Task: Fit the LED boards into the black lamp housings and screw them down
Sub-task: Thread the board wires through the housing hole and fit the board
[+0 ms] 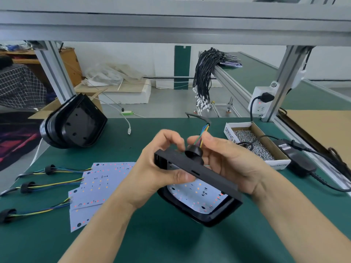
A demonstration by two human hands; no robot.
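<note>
Both hands hold a black lamp housing (209, 175) tilted above the green mat. A white LED board (197, 196) lies inside it. My left hand (161, 168) grips the housing's near left wall, thumb on its side. My right hand (228, 160) supports the right side, its fingers pinching the black rubber grommet (194, 153) and coloured wires (203, 133) at the housing's top wall. Three loose LED boards (95, 188) with wired grommets (26, 186) lie overlapped on the mat at the left.
A stack of empty black housings (76, 122) leans at the back left. A cardboard box of screws (254, 145) stands at the right, with a black power adapter (298, 162) and cable beside it. Aluminium frame posts (55, 71) rise at both sides; a wire bundle (203, 78) hangs behind.
</note>
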